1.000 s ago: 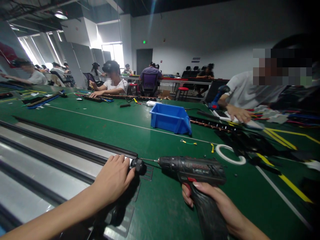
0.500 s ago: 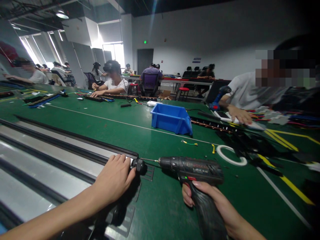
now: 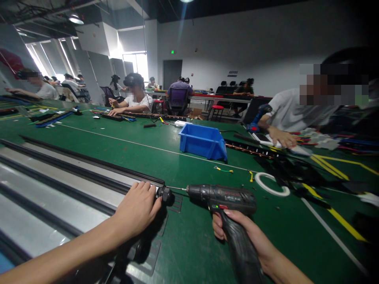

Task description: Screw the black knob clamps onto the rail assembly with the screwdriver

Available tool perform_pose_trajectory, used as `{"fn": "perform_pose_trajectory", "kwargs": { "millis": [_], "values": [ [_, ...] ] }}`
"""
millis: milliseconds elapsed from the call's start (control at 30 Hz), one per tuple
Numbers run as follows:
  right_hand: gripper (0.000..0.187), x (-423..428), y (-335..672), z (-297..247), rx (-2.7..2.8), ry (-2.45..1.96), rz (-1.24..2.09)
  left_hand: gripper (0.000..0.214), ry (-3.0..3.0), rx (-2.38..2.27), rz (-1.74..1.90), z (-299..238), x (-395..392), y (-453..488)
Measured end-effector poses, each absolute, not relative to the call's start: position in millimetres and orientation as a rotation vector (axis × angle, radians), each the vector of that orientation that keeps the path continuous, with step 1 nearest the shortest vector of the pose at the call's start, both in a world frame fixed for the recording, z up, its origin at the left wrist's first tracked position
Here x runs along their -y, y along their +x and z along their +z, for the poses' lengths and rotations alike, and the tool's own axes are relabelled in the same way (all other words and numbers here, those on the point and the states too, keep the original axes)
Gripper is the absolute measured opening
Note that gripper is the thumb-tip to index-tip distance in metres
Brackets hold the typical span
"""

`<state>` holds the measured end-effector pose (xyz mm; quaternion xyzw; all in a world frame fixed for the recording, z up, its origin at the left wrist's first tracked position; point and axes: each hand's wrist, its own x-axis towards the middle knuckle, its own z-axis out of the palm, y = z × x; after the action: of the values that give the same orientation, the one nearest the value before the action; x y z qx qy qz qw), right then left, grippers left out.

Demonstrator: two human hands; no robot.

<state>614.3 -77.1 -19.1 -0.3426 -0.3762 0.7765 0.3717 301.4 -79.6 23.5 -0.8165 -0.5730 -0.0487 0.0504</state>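
My right hand (image 3: 245,236) is wrapped round the handle of a black cordless drill (image 3: 222,197), which lies level with its thin bit pointing left. The bit meets a small black round part (image 3: 166,194) at the end of a long grey and black metal rail (image 3: 59,177). My left hand (image 3: 136,211) rests palm down on the rail's end, fingers together, its thumb against the black part. A green light shows on the drill body.
A blue plastic bin (image 3: 203,141) stands on the green table (image 3: 189,244) beyond the drill. A white ring (image 3: 268,184) and loose wires lie to the right. A seated person's hand (image 3: 281,138) works at the right; more people sit at far tables.
The drill and my right hand have shifted slightly left and nearer me. A green light has come on at the drill body. My left hand stays on the rail's end.
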Motion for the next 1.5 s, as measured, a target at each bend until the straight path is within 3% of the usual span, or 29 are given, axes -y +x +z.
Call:
{"fn": "perform_pose_trajectory", "kwargs": {
  "millis": [600, 833, 1033, 1167, 1300, 1500],
  "values": [
    [0.029, 75.9, 619.2, -16.2, 0.726, -0.766, 2.084, 0.044, -2.439, 1.701, -0.171, 20.0, 81.9, 299.1],
    [0.024, 103.2, 636.6, -6.0, 0.561, -0.743, 1.783, 0.047, -2.471, 1.723, -0.150, 16.9, 77.8, 294.8],
    [0.037, 148.6, 701.6, 1.5, 0.440, -0.732, 1.578, 0.044, -2.639, 1.681, -0.248, 20.5, 70.0, 278.4],
    [0.027, 158.4, 732.7, -8.2, 0.346, -0.800, 1.436, 0.050, -2.700, 1.672, -0.390, 24.1, 73.9, 268.5],
    [0.019, 152.7, 735.9, -15.6, 0.278, -0.779, 1.396, 0.051, -2.707, 1.699, -0.402, 19.9, 76.5, 265.1],
    [0.023, 146.7, 735.4, -18.7, 0.319, -0.816, 1.439, 0.049, -2.705, 1.695, -0.354, 14.6, 74.1, 262.4]
  ]
}}
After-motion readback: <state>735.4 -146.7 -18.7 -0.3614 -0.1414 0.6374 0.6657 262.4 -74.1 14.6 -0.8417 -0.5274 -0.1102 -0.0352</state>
